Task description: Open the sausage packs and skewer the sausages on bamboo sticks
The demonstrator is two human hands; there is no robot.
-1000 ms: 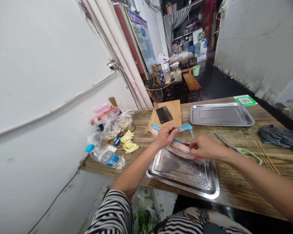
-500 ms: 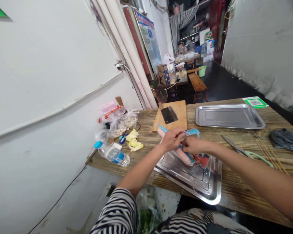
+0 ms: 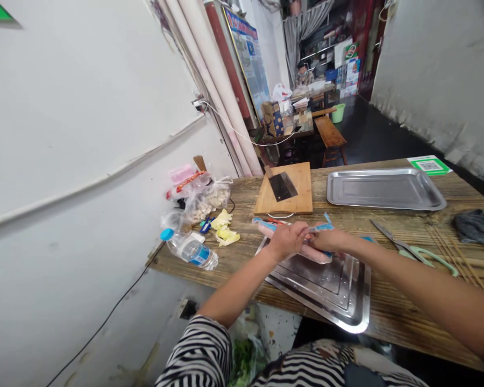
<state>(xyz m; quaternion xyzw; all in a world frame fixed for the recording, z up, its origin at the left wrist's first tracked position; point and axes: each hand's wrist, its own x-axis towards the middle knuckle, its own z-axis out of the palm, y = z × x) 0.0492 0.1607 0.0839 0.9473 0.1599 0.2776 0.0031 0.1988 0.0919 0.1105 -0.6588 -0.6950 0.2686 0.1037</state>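
Over the near metal tray (image 3: pixel 318 290) I hold a clear plastic packet with blue print and a pink, sausage-like content (image 3: pixel 317 254). My left hand (image 3: pixel 287 239) is closed on the packet's left part. Beside it my right hand (image 3: pixel 326 239) pinches the plastic near the middle, and its fingertips are partly hidden. Pink content sticks out to the left of my left hand and below my right. Water drops dot the tray. To the right lie green-handled scissors (image 3: pixel 387 232) and several thin wooden skewers (image 3: pixel 454 250).
A cleaver (image 3: pixel 283 187) rests on a wooden cutting board (image 3: pixel 304 188) at the back, left of a second metal tray (image 3: pixel 387 191). At the left are a water bottle (image 3: pixel 191 251), yellow leaves (image 3: pixel 225 228) and bagged food (image 3: pixel 205 201). A dark cloth (image 3: pixel 478 227) lies far right.
Both hands have shifted a little, and the packet lies flatter between them. Its red-printed part, seen right of my hands before, is mostly out of sight there. The view has moved slightly.
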